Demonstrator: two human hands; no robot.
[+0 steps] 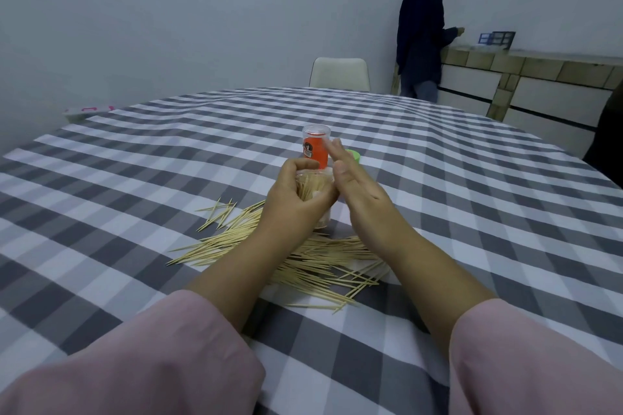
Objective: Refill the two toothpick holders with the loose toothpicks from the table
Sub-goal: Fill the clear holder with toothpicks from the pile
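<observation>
Gripping clear toothpick holder [313,190], left hand [296,199] curls round its side; holder tilted, raised just above tabletop [472,212], packed with pale wooden toothpicks. Right hand [357,192] flat, fingers straight, palm edge against holder's right side. Second holder [315,146] upright behind hands: clear lid, orange label. Green cap [354,155] partly hidden beside it. Loose toothpicks [313,263] scattered in pile under wrists on grey-white checked cloth.
</observation>
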